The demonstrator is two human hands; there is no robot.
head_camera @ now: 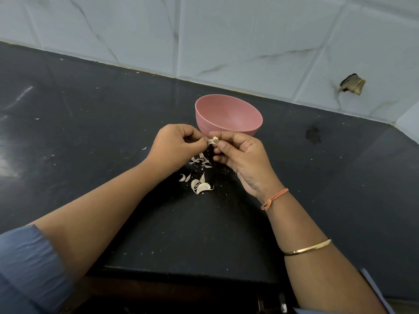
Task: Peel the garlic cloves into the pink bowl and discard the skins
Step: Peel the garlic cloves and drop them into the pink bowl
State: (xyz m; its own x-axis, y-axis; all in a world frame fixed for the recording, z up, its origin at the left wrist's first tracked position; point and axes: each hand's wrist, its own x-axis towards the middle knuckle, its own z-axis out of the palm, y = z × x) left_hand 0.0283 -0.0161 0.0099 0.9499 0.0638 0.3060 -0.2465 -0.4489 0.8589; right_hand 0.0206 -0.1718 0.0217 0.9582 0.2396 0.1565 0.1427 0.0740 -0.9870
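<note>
Sleeves of blue cloth (27, 264) frame the bottom of the view, and from them our forearms reach out over the dark surface (90, 109). Our left hand (174, 145) and right hand (240, 155) meet just in front of the pink bowl (229, 114), fingers (217, 145) of both pinched together on one garlic clove (213, 140) held above the surface. We judge the step in hand to be stripping this clove; how much skin remains on it is too small to tell. Below the hands lies a scatter of loose skins (200, 160), and nearer us a small cluster of unpeeled cloves (199, 185) waits. The bowl looks empty, so the work seems early. Next we need to pull the last skin free, then carry the bare clove forward over the rim and drop it.
</note>
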